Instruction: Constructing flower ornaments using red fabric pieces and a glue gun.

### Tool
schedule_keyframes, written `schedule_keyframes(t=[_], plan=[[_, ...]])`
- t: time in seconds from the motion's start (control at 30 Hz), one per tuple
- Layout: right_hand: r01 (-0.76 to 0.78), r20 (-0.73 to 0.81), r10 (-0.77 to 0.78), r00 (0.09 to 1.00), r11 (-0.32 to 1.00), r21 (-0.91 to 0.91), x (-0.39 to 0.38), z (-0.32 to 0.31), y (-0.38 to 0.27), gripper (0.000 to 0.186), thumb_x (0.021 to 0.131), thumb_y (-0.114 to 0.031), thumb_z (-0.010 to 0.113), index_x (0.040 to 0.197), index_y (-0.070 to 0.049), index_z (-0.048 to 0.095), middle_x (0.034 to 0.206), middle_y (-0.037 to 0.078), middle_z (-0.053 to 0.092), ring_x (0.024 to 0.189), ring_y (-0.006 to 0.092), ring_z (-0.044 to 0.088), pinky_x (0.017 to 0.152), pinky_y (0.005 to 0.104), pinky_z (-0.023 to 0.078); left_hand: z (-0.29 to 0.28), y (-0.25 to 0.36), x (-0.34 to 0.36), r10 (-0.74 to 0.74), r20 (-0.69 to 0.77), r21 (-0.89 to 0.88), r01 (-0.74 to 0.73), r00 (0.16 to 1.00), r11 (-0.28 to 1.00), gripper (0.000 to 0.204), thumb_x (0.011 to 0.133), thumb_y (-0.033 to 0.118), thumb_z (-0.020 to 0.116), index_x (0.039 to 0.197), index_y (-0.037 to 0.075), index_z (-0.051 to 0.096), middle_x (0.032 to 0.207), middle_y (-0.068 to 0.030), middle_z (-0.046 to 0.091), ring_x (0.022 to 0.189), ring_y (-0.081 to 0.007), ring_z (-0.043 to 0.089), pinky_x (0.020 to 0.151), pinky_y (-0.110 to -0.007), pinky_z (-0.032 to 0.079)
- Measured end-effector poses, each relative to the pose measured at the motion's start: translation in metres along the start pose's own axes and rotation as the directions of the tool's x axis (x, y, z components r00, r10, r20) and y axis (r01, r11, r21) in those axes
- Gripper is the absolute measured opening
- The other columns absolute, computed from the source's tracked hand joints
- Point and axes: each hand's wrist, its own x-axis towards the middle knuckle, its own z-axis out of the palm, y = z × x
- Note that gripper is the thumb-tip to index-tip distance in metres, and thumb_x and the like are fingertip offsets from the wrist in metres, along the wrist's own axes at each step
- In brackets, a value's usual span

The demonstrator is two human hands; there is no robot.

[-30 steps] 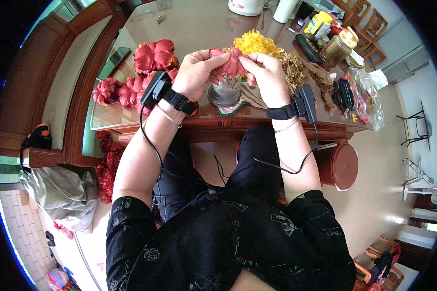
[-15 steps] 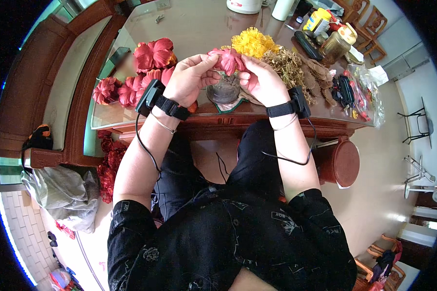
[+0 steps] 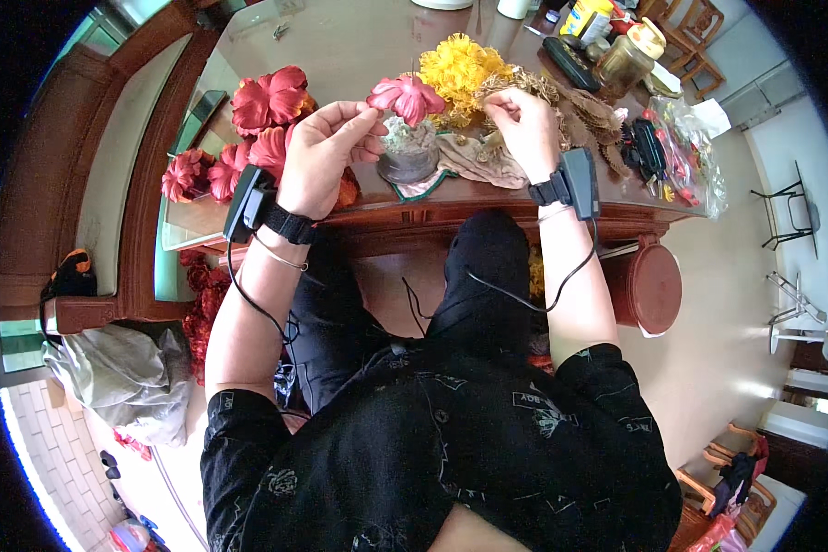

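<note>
My left hand (image 3: pixel 329 152) pinches the left edge of a pink artificial flower (image 3: pixel 407 98), from which a thin dark wire sticks up. Below the flower stands a round grey pot (image 3: pixel 408 164) with a pale lumpy mass in its top. Farther right, my right hand (image 3: pixel 524 129) is at a tangled bundle of brown strands (image 3: pixel 535 85), thumb and fingers closed on its near left edge. A heap of yellow frilly flowers (image 3: pixel 465 72) lies between the hands, toward the back. Several red-pink flowers (image 3: pixel 269 99) are grouped left of my left hand.
A crumpled beige cloth (image 3: pixel 488 161) lies at the front edge of the glass-topped table (image 3: pixel 340 46). At the right are a black case (image 3: pixel 566 63), a jar (image 3: pixel 627 63), a yellow container (image 3: pixel 587 18) and plastic bags (image 3: pixel 681 156). A red-brown bin (image 3: pixel 649 287) stands below.
My right hand has let go of the pink flower and moved right to the brown strands. My left hand has shifted slightly left, still holding the flower.
</note>
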Motion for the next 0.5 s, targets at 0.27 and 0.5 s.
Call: schedule_keyframes(t=[0.27,0.5], plan=[[0.248,0.326,-0.130,0.936,0.903,-0.352,0.008,0.033,-0.019,0.013,0.082,-0.015,0.065,0.094,-0.014,0.070,0.094,0.009,0.066,0.083,0.0278,0.064,0.074,0.0383,0.052,0.000,-0.002,-0.019,0.002,0.007,0.019,-0.002,1.000,1.000,0.016,0.091,0.011,0.059,0.103,0.001,0.060,0.087,-0.0055,0.066,0.068,-0.0083,0.060,0.062,-0.020,0.047],[0.301,0.442,-0.094,0.892,0.853,-0.426,0.018,0.046,-0.033,0.013,0.077,-0.004,0.059,0.086,-0.004,0.068,0.092,0.017,0.062,0.079,0.0334,0.065,0.067,0.0405,0.053,-0.004,0.000,-0.030,-0.016,0.021,0.027,0.015,1.000,1.000,0.015,0.094,0.014,0.056,0.103,0.002,0.060,0.086,-0.0043,0.065,0.071,-0.0080,0.059,0.065,-0.019,0.048]])
